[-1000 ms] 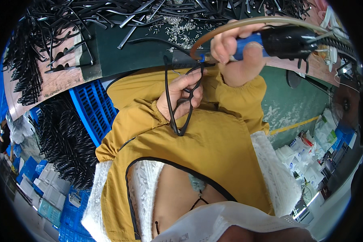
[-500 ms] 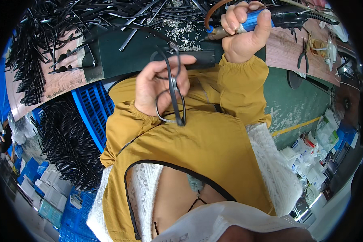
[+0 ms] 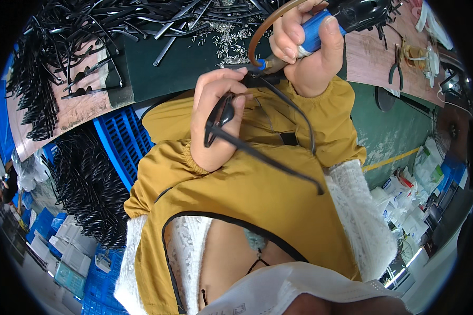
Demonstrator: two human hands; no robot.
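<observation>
My left hand [image 3: 207, 118] is closed around a pair of black eyeglasses [image 3: 273, 161], in front of my yellow apron. One temple slants down to the right across the apron; the other runs from the hinge area down past my right cuff. In my right hand [image 3: 320, 65] is a powered screwdriver [image 3: 316, 32] with a blue grip and black body, a brown hose [image 3: 257, 39] curving by its nose. That nose points down-left at the glasses' upper hinge area, close to my left fingertips. Whether the tip touches a screw is too small to tell.
Black temples [image 3: 105, 18] lie piled along the bench's far edge, beside scattered small metal pieces [image 3: 231, 42]. Glasses frames [image 3: 86, 76] rest at left. Black-handled pliers [image 3: 396, 73] lie at right. A blue basket [image 3: 122, 139] stands below the bench, next to bundled black temples [image 3: 86, 184].
The glasses have turned in my left hand, one temple swinging out to the right. My right hand has brought the screwdriver down and left to meet them.
</observation>
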